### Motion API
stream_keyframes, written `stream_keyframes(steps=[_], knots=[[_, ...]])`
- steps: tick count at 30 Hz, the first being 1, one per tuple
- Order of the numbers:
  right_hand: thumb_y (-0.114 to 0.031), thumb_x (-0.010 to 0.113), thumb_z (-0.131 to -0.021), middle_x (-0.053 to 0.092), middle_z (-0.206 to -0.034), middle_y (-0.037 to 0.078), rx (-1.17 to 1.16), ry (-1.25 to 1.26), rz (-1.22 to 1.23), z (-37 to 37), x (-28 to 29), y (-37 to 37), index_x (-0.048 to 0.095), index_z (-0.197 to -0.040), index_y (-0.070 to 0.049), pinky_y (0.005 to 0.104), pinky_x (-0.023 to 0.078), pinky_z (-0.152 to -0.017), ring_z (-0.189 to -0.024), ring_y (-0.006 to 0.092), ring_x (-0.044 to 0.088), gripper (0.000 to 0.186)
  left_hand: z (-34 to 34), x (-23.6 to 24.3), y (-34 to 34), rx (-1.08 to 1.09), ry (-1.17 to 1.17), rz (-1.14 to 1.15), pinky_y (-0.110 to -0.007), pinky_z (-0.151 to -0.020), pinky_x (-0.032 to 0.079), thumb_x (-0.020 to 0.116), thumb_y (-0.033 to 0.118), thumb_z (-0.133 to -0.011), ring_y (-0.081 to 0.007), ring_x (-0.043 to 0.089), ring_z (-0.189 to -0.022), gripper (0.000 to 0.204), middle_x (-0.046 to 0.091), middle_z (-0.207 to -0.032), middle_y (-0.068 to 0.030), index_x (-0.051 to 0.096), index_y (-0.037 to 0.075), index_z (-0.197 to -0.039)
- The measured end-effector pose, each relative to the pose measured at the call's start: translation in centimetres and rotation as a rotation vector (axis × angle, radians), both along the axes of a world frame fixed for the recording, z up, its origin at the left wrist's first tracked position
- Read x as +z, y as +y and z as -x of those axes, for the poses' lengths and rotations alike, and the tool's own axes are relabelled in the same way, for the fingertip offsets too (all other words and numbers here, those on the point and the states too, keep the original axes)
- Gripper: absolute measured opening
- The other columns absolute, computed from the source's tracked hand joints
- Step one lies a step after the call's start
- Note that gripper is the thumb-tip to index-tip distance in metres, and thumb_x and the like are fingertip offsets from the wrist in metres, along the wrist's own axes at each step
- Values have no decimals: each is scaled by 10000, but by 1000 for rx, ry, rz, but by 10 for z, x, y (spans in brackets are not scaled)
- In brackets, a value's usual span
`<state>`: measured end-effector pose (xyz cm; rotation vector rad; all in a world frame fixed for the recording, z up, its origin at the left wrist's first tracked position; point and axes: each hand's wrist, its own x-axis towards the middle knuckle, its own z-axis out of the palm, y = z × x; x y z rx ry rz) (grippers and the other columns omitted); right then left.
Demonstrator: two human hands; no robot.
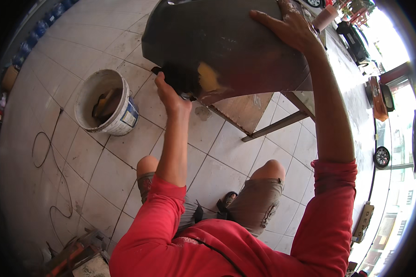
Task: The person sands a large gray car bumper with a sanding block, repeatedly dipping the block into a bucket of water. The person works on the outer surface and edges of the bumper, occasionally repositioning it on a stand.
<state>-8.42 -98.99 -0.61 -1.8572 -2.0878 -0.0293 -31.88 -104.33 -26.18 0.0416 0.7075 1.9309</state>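
Note:
A dark grey car body panel (245, 51), curved along its near edge, fills the upper middle on a stand. Dull, worn patches and a yellow filler-like spot (208, 77) mark its surface. At the near left corner my left hand (172, 96) grips the panel's edge, thumb up and the other fingers hidden. A small black piece shows beside that thumb. My right hand (293, 28) lies on the upper right of the panel with thumb stretched out to the left. Its other fingers reach toward the top of the picture and are partly cut off.
A dirty white bucket (88, 99) with something brown inside stands on the tiled floor at left. The stand's wooden leg (275, 127) juts out below the panel. A thin cable (65, 184) curls over the floor. Far right are a black car (352, 41) and a wheel (382, 157).

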Motion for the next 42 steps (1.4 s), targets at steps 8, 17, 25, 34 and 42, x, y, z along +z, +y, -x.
stream_keyframes(steps=[8, 17, 25, 34, 42], knots=[[-709, 680, -894, 549, -1556, 290, 248, -79, -401, -23, -51, 41, 503, -1561, 32, 471, 416, -1212, -1454, 443, 525, 1013, -3, -19, 13, 8, 58, 13, -414, -974, 564, 499, 438, -1079, -285, 683, -1166, 569, 660, -1352, -146, 568, -24, -1403], [-643, 583, -976, 749, -1310, 180, 350, -484, -41, 103, 1, 87, 789, -1223, -37, 505, 473, -1166, -1255, 359, 701, 686, 6, -18, 16, -27, 57, 58, -422, -947, 562, 569, 384, -1047, -280, 689, -1095, 559, 664, -1322, -124, 549, -5, -1448], [-567, 736, -893, 761, -1165, 250, 486, -385, -177, 84, 0, 68, 777, -1165, 27, 487, 552, -1018, -1116, 405, 722, 655, 23, 16, 8, 400, 1197, 12, -453, -1023, 505, 766, 304, -978, -301, 627, -1233, 652, 640, -1388, -173, 545, -23, -1497], [-494, 776, -829, 792, -1025, 211, 638, -219, -162, 60, 6, 88, 837, -987, -46, 489, 594, -934, -1012, 381, 761, 479, -116, -47, -42, 580, 1635, 41, -523, -1149, 406, 788, 356, -971, -427, 509, -1351, 650, 555, -1457, -267, 595, -18, -1467], [-529, 760, -850, 780, -1154, 200, 650, -281, -123, 68, 7, 85, 836, -1026, -45, 492, 573, -1004, -1153, 381, 723, 521, -84, -18, 18, 618, 1161, 269, -522, -1170, 372, 763, 394, -995, -421, 473, -1370, 665, 543, -1420, -268, 573, -15, -1482]])
